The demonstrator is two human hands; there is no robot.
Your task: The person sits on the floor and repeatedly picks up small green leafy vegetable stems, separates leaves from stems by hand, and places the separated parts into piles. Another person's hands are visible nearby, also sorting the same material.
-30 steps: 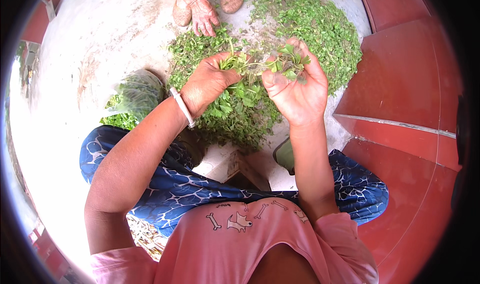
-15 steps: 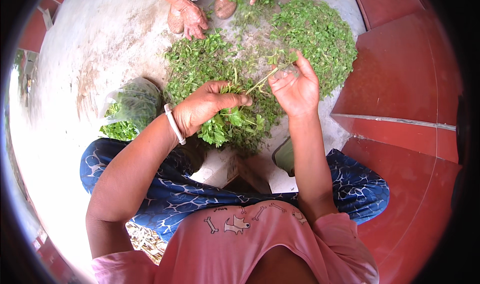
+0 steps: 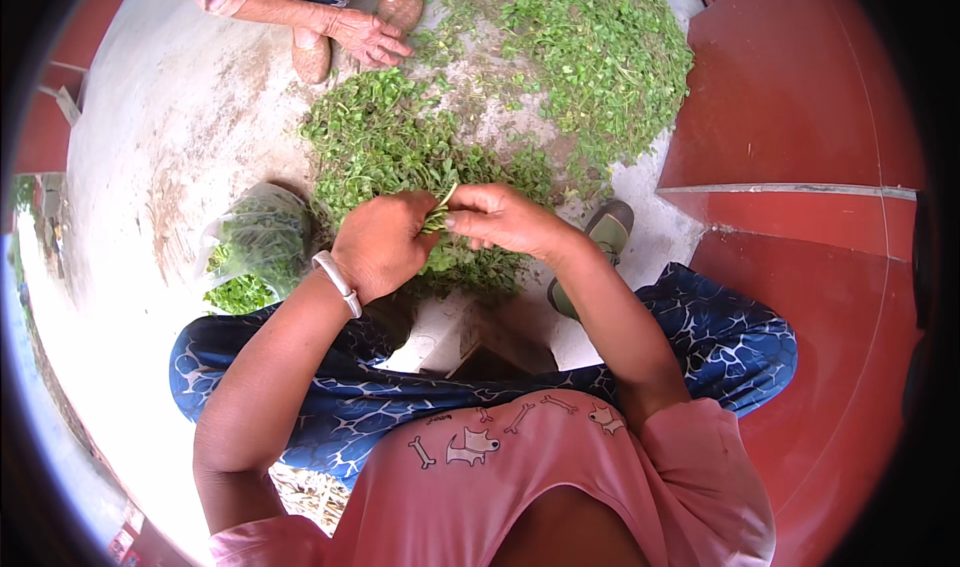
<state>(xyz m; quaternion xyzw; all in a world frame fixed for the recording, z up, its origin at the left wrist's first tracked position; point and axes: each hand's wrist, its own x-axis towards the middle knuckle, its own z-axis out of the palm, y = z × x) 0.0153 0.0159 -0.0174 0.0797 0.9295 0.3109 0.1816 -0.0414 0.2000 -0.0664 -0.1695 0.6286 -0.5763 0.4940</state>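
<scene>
My left hand (image 3: 385,245), with a white bracelet at the wrist, is closed around a small bunch of leafy greens (image 3: 435,219). Its pale stems poke out past the thumb; most of the leaves are hidden by the hand. Against the stem ends, my right hand (image 3: 508,219) pinches a thin stem (image 3: 450,196) between thumb and fingers. Both hands meet above the near edge of a heap of loose greens (image 3: 375,132) on the ground.
Farther right lies a second, wider heap of greens (image 3: 600,62). A clear plastic bag (image 3: 262,232) of greens stands by my left knee. Across from me, another person's hand (image 3: 370,37) hovers beside the near heap. Red panels (image 3: 790,97) line the right side.
My right hand has come down and left, from held open with a stem at its fingers to pinching at the bunch. The other person's hand has lifted off the near heap.
</scene>
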